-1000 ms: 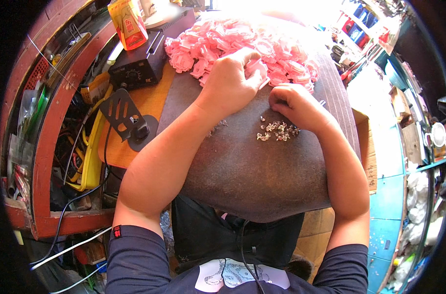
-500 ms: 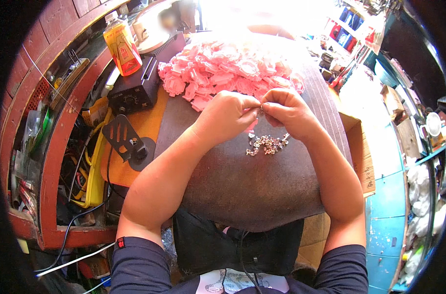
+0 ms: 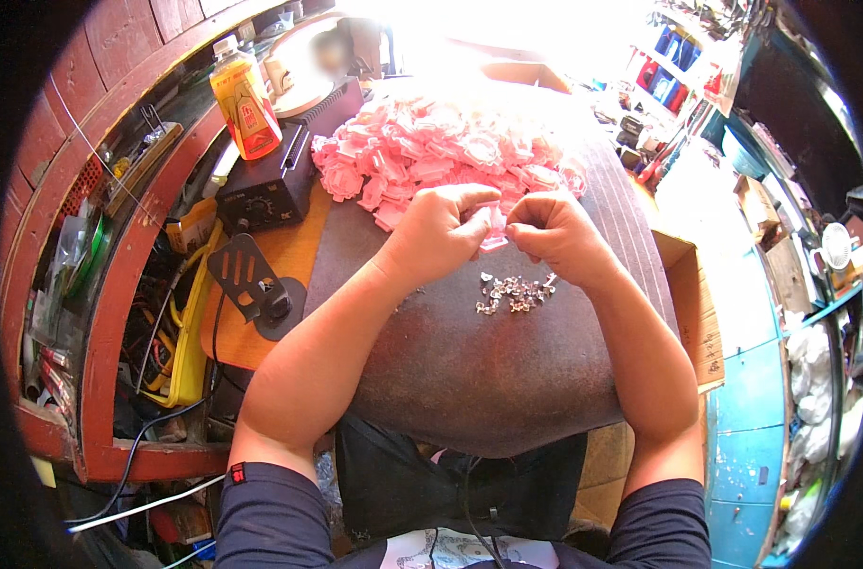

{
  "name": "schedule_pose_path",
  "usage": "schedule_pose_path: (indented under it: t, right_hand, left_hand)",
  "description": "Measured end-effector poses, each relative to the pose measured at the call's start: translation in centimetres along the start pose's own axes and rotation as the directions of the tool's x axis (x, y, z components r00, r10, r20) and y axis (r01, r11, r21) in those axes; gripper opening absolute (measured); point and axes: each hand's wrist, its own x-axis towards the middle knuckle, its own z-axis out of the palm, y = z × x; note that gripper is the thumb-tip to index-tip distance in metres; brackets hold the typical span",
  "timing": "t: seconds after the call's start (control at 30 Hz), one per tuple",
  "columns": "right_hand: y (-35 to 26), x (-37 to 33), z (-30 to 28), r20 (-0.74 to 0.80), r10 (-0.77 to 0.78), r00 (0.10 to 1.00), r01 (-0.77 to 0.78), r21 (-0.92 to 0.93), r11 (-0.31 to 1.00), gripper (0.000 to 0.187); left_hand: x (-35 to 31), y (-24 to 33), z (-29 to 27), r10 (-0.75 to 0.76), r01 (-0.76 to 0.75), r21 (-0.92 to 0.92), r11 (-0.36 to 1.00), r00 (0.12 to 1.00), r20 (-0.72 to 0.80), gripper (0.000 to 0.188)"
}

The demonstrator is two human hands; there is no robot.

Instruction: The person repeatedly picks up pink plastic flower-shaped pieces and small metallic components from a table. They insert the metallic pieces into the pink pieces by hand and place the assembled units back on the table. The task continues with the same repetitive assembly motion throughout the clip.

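My left hand [image 3: 441,232] is closed, gripping a small pink plastic piece [image 3: 495,239] between thumb and fingers above the dark work surface [image 3: 469,365]. Just to its right, my right hand [image 3: 562,235] makes a pinch close to the piece. Whatever sits in that pinch, if anything, is too small to make out. Below the hands lies a loose cluster of small shiny metal parts [image 3: 517,296]. A large heap of similar pink plastic pieces [image 3: 441,142] covers the far part of the surface.
To the left stand a black control box [image 3: 265,190] with a drink bottle [image 3: 248,100] on it, and a black slotted stand [image 3: 246,280]. A yellow bin [image 3: 187,356] holds tools and cables. An open cardboard box [image 3: 694,313] sits beside the surface's right edge.
My hands, which were touching at the fingertips, have moved slightly apart. More of the pink piece in my left hand now shows. The view has shifted a little.
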Motion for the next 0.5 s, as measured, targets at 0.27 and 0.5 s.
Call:
schedule_pose_path:
  t: [0.27,0.5]
  right_hand:
    - [-0.4,-0.1,0.3,0.019,0.004,1.000,-0.003,-0.033,0.999,0.009]
    - [1.0,0.1,0.7,-0.088,-0.159,0.983,0.126,-0.298,0.946,0.011]
  left_hand:
    - [-0.2,0.2,-0.2,0.033,-0.033,0.002,0.999,0.999,0.032,0.034]
    - [-0.1,0.4,-0.1,0.056,-0.057,0.032,0.998,0.997,0.053,0.034]
